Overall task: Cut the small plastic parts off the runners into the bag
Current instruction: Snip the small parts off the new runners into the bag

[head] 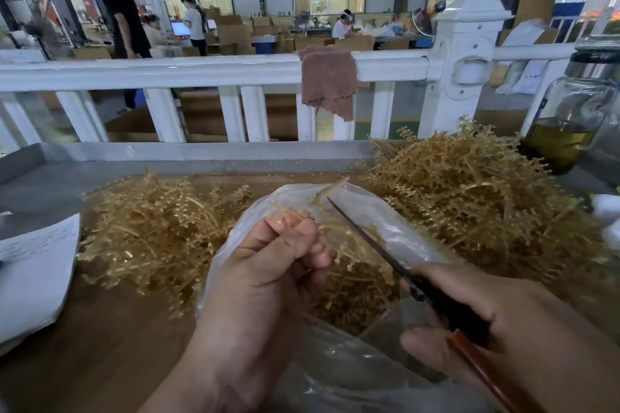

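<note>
From the head camera, a clear plastic bag (pixel 385 211) lies open on the brown table (pixel 100 345), right in front of the person. Everything else is told from this bag.

The left hand (pixel 265 278) is over the near left side of the bag. Its fingers are curled in, and the fingertips pinch a thin tan runner (pixel 330 189). The runner is a long stick. It points up and a little to the right, away from the person, and its far end pokes past the back rim of the bag.

The right hand (pixel 503 329) is at the near right side of the bag. Its fingers are wrapped round the handle of a cutting tool (pixel 369 241). The tool has a dark, thin blade and a red-brown handle. Its long line runs from the right hand up and to the left, across the bag. The sharp tip is just beside the runner, but I cannot tell if it touches.

Inside the bag is a heap of tan bits (pixel 355 285).

Left of the bag is a tangled pile of runners (pixel 157 228). Right of the bag is a bigger heap of runners (pixel 476 198). Further left than the pile lies a white paper (pixel 33 265). Far to the right and behind stands a glass bottle (pixel 567 117) with yellow-green liquid. Behind the bag runs a white railing (pixel 201 70) with a brown cloth (pixel 327 77) hung over it.
</note>
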